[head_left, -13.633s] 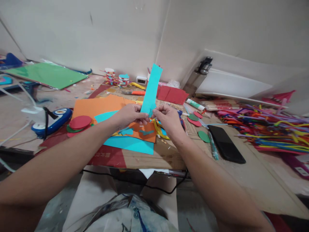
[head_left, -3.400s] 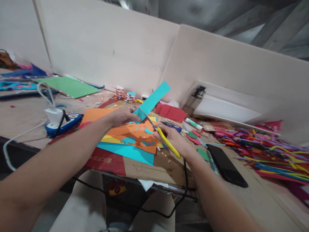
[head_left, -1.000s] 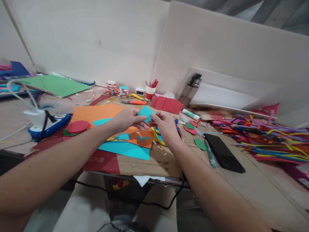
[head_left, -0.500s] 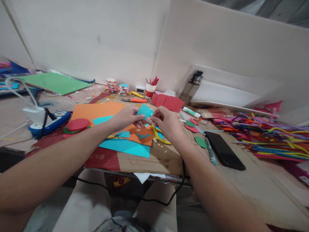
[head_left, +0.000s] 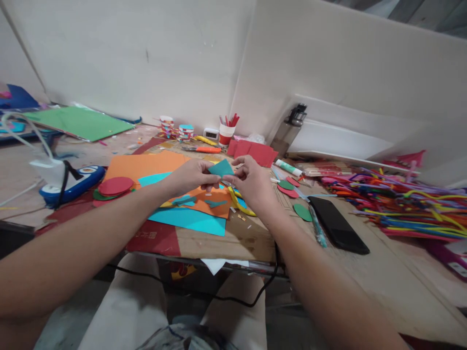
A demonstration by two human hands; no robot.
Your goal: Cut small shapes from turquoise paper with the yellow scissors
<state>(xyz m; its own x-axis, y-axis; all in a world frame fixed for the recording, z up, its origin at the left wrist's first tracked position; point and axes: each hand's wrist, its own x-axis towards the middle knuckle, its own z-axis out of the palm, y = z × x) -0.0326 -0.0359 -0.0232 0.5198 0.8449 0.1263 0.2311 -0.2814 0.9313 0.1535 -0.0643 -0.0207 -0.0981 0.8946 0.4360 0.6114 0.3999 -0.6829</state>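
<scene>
A small teal paper piece (head_left: 222,168) is held up above the work surface between my two hands. My left hand (head_left: 195,175) is closed on its left edge, thumb on top and fingers below. On the right side, my right hand (head_left: 250,179) pinches the same piece with thumb and fingers. Below them lie an orange sheet (head_left: 215,210) with blue-teal scraps (head_left: 184,200) on it, and a bright blue sheet (head_left: 189,222) nearer to me. Yellow-handled scissors (head_left: 241,206) rest beside the orange sheet, partly hidden by my right hand.
Red discs (head_left: 116,185) and a blue power strip (head_left: 75,184) sit on the left. To the right are a black phone (head_left: 339,224), a glue stick (head_left: 288,167) and many pipe cleaners (head_left: 412,199). A cup of red pens (head_left: 226,132) and an orange cutter (head_left: 207,149) stand or lie behind.
The teal paper piece has been tilted and its visible face looks darker. My hands have shifted only slightly around it, and the whole view has moved a little.
</scene>
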